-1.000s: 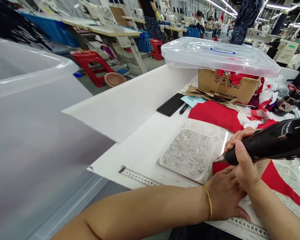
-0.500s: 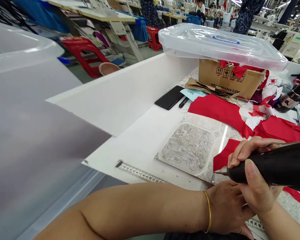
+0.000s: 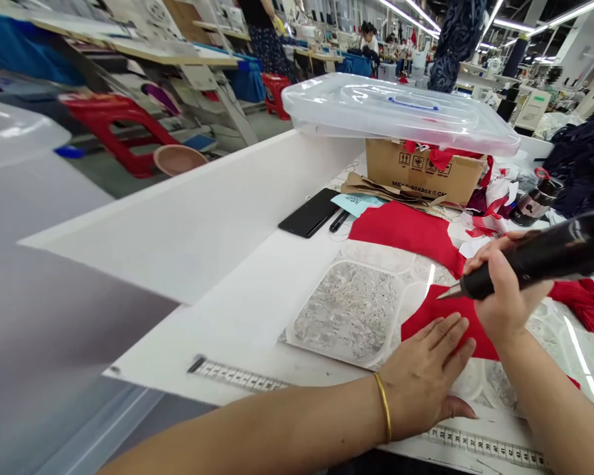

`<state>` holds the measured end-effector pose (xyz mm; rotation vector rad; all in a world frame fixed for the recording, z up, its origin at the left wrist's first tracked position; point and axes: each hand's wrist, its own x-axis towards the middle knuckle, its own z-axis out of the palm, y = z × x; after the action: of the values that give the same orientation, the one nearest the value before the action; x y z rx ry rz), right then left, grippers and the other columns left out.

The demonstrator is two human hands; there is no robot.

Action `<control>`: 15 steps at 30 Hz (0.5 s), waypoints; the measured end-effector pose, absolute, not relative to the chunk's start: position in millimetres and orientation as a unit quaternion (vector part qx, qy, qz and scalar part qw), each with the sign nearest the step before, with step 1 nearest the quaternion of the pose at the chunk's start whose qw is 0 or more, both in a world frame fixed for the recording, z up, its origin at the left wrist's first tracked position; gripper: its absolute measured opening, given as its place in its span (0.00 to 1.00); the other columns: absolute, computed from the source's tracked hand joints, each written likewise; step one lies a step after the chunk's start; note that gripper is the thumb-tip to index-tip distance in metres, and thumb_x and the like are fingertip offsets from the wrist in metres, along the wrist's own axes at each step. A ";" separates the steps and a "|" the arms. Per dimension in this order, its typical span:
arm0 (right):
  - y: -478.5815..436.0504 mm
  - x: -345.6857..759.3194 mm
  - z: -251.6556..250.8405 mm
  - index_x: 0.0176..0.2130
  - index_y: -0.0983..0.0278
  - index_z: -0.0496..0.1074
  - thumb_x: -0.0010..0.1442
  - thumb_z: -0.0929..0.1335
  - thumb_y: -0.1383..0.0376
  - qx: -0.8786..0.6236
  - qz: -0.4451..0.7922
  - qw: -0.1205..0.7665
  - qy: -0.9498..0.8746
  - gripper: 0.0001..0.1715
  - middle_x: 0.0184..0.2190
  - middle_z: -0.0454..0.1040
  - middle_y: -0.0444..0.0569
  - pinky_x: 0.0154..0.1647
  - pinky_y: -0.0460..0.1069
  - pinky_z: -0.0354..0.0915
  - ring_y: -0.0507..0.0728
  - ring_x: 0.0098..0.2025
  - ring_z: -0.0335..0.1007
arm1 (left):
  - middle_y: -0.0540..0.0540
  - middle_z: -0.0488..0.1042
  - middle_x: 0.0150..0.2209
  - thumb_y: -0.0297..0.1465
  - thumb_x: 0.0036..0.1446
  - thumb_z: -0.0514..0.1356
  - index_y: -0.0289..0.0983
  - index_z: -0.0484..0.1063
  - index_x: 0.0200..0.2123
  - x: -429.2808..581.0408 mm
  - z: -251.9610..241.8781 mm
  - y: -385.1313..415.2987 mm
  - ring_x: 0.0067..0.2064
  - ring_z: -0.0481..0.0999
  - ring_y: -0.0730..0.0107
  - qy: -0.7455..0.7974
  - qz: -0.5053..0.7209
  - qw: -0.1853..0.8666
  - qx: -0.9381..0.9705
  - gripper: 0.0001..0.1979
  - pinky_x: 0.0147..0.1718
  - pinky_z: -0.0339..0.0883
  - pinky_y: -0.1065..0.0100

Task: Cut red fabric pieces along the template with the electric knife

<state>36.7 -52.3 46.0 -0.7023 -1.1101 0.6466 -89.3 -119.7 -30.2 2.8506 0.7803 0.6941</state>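
Note:
A red fabric piece [image 3: 426, 315] lies on a clear-topped, grey-patterned mat [image 3: 344, 310]. My left hand [image 3: 428, 369], with a gold bracelet at the wrist, rests flat on its lower part, fingers extended and slightly apart. Wrapped in my right hand [image 3: 507, 300] is a black handheld tool [image 3: 539, 260] with a pointed metal tip. That tip is over the upper part of the red piece, just beyond my left fingertips; whether it touches I cannot tell. A measuring tape [image 3: 480, 443] runs along the table's near edge, partly behind my left arm.
Another red fabric piece [image 3: 400, 227] lies farther back. Behind it are a black phone [image 3: 309, 212], a pen [image 3: 339, 221] and a cardboard box [image 3: 420, 175] under a clear plastic lid [image 3: 400, 109]. A white upright panel [image 3: 178, 218] borders the left; a dark bottle [image 3: 534, 201] stands right.
My right hand and the black tool have risen off my left hand. My left hand has come onto the red piece and flattened. The view has shifted, too.

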 end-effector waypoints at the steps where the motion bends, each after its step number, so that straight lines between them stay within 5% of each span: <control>1: -43.6 38.8 43.2 0.43 0.59 0.63 0.57 0.73 0.61 -0.326 0.288 0.748 -0.501 0.17 0.24 0.68 0.36 0.24 0.49 0.69 0.51 0.21 0.68 | 0.25 0.62 0.66 0.57 0.65 0.50 0.24 0.61 0.64 -91.8 -29.3 -116.4 0.70 0.56 0.43 0.264 0.218 0.053 0.938 0.43 0.67 0.57 0.49; 15: -19.0 28.2 28.3 0.41 0.60 0.66 0.54 0.73 0.57 -0.348 0.234 0.766 -0.487 0.18 0.24 0.67 0.38 0.26 0.50 0.67 0.53 0.23 0.69 | 0.27 0.61 0.67 0.61 0.63 0.45 0.29 0.60 0.66 -99.9 -39.0 -105.4 0.71 0.56 0.42 0.328 0.156 0.064 0.929 0.46 0.66 0.57 0.46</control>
<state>28.2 -19.0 28.3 -0.7569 -1.0575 0.5086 -99.9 -105.4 -39.0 2.8068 0.9913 0.4718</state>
